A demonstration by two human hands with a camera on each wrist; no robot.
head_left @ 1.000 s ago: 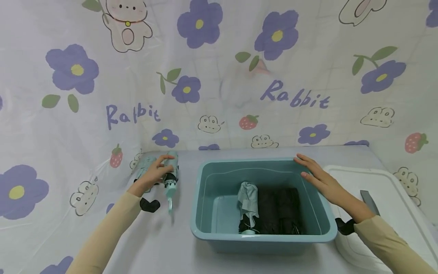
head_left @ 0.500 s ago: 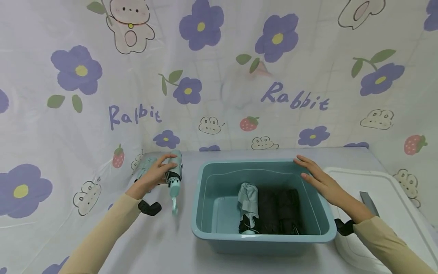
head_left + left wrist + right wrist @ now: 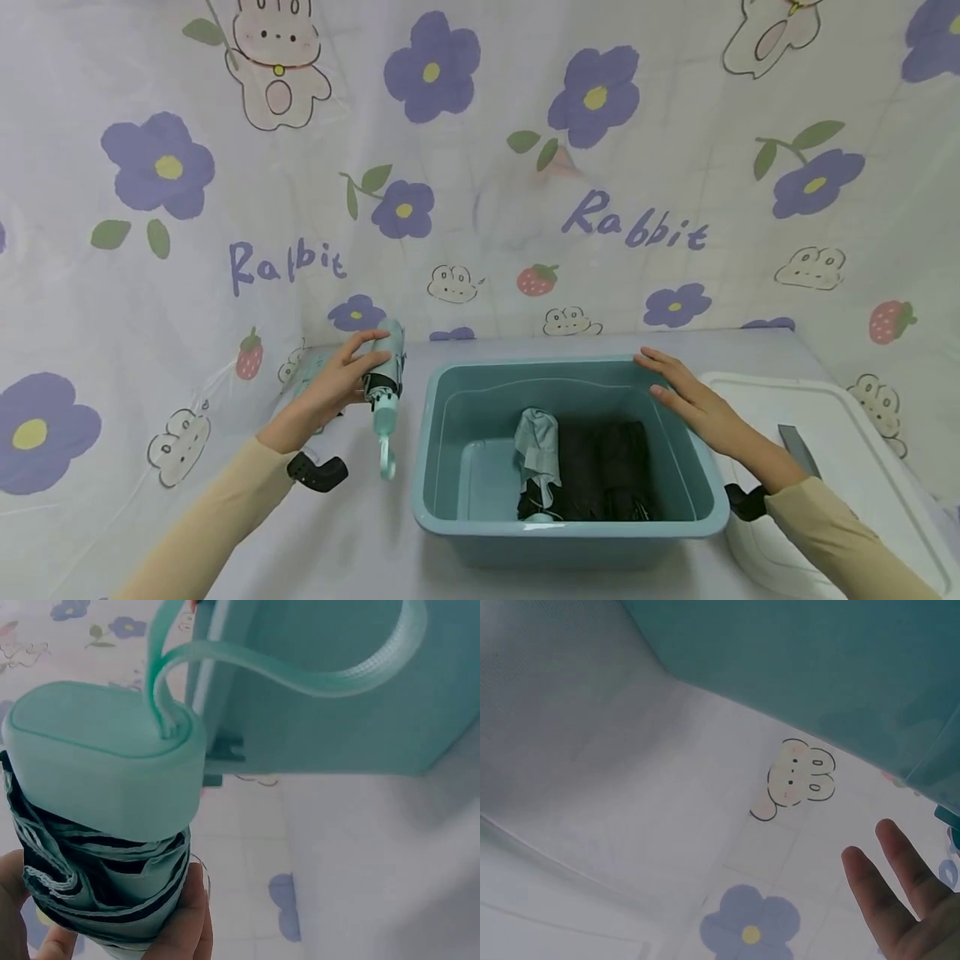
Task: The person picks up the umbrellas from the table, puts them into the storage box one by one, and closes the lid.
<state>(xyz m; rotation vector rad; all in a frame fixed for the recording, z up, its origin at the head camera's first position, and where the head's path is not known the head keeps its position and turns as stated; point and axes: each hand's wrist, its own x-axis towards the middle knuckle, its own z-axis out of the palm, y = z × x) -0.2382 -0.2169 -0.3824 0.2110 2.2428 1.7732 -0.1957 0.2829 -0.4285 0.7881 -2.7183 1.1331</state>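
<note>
My left hand [image 3: 330, 387] grips a folded mint-green umbrella [image 3: 386, 367] left of the blue-green bin [image 3: 570, 529]. Its handle end, with a wrist strap [image 3: 330, 679], points toward me; in the left wrist view the fingers wrap the bunched canopy [image 3: 112, 877] below the handle [image 3: 105, 750]. My right hand [image 3: 701, 412] lies at the bin's right rim, fingers extended. Inside the bin, a pale blue folded umbrella [image 3: 537, 442] lies beside two dark folded bundles [image 3: 603, 471]. Behind my left hand, another pale green folded item [image 3: 307, 371] is partly hidden.
A white lid [image 3: 847, 483] lies flat to the right of the bin, under my right forearm, with a grey strip [image 3: 797, 450] on it. A patterned curtain [image 3: 480, 167] stands behind the table [image 3: 360, 542].
My left hand has picked the mint-green umbrella up from beside the other green item and moved it slightly right. The right hand keeps its place at the rim; the head view shifts a little.
</note>
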